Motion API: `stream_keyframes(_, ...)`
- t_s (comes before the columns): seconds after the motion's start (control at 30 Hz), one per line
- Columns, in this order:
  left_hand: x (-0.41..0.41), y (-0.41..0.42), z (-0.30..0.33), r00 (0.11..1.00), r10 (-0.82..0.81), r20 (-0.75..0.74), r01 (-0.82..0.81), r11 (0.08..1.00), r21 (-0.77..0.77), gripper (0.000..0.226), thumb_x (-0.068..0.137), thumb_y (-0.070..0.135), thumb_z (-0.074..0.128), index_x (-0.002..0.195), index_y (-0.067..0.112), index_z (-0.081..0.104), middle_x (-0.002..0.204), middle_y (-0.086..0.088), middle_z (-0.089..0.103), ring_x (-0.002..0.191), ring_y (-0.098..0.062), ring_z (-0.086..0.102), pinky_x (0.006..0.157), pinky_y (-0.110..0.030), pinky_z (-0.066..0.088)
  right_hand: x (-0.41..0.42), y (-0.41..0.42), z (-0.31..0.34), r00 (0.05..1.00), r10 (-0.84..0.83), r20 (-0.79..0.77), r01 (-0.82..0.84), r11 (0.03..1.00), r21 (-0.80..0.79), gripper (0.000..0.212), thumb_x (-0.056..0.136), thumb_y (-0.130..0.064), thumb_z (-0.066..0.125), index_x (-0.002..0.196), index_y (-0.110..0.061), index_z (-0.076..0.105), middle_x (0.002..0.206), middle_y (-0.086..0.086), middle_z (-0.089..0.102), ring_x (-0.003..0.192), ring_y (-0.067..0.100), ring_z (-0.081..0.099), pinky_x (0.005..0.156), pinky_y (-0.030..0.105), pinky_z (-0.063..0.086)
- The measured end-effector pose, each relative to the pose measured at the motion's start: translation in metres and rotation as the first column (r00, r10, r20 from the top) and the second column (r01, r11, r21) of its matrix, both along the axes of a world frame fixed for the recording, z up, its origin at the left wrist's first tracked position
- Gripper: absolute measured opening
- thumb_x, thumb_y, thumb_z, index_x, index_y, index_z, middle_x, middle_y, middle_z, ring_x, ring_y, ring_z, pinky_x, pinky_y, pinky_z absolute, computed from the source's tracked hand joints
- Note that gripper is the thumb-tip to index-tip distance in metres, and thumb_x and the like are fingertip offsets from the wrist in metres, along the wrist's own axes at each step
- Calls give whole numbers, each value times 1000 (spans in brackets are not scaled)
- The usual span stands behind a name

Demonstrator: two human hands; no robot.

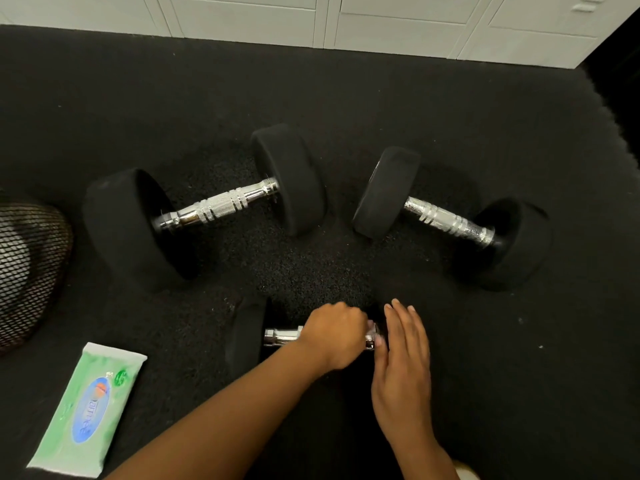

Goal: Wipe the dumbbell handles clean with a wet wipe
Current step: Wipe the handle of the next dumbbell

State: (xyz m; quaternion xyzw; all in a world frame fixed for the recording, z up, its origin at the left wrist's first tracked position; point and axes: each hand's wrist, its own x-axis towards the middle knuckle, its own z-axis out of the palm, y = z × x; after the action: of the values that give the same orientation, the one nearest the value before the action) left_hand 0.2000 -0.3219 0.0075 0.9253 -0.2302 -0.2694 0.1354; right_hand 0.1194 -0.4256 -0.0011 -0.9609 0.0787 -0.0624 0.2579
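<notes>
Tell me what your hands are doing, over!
Left hand closed around near dumbbell handle, wipe hidden. Right hand open, flat beside the handle's end. Wipes pack lies left. Nothing blocking.

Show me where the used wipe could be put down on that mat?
Bare mat lies between the white cabinets and the two far dumbbells, and right of the right hand. It is crowded around the near dumbbell, where both hands work.
</notes>
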Motion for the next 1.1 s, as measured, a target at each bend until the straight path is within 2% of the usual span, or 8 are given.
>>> stream_keyframes(0.2,-7,1,11,985,-135,105,127,989,81,22,93,20,45,112,16,57,104,-7,64,93,-26,61,73,-35,45,0,-1,0,1000,-6,-8,6,1000,-7,48,95,-30,28,138,-13,37,144,-5,34,138,4,13,107,39,26)
stream_keyframes(0.37,4,5,2,999,-5,-43,4,999,-36,23,96,27,41,101,20,62,97,-9,65,92,-29,60,77,-38,46,1,0,2,1000,15,6,-15,1000,-16,46,95,-28,31,136,-9,40,142,4,41,137,12,21,105,44,30)
stream_keyframes(0.43,0,7,3,996,-69,64,71,997,-28,20,96,24,43,106,22,61,96,-7,66,90,-27,61,74,-37,48,1,-1,1,1000,12,-4,-12,1000,-8,47,95,-28,30,136,-9,40,143,4,40,137,11,20,105,44,31)
stream_keyframes(0.53,-20,15,-3,960,-63,274,124,970,-211,23,92,24,45,106,22,63,97,-1,70,88,-21,67,77,-35,54,0,-1,0,1000,2,-14,-2,1000,-7,47,95,-28,29,138,-11,39,144,1,37,139,5,13,106,42,29)
stream_keyframes(0.63,-40,23,-24,894,-6,447,205,894,-398,32,85,20,44,102,13,71,106,-4,70,98,-15,66,88,-33,51,-4,-1,-1,1000,-2,-5,2,1000,14,47,95,-29,29,139,-12,36,145,-3,34,139,1,9,106,40,26)
stream_keyframes(0.77,-46,27,-29,819,-15,574,306,857,-415,30,83,13,48,102,11,72,110,-5,69,103,-16,64,91,-32,50,-6,0,-1,1000,1,1,-1,1000,24,47,96,-31,28,140,-15,31,145,-7,29,140,2,10,108,38,25)
stream_keyframes(0.97,-35,11,-23,904,128,407,96,869,-486,31,84,26,47,92,12,73,96,-2,73,89,-9,68,81,-25,52,0,0,-1,1000,1,-6,-1,1000,5,47,96,-29,28,139,-13,37,145,-4,34,139,7,15,109,36,24)
stream_keyframes(1.1,-42,23,-32,870,4,492,247,862,-443,29,88,17,50,108,6,69,112,-8,67,106,-16,62,93,-32,48,-2,0,-1,1000,7,-4,-7,1000,6,48,98,-35,25,139,-13,35,145,-3,34,139,9,17,110,31,21)
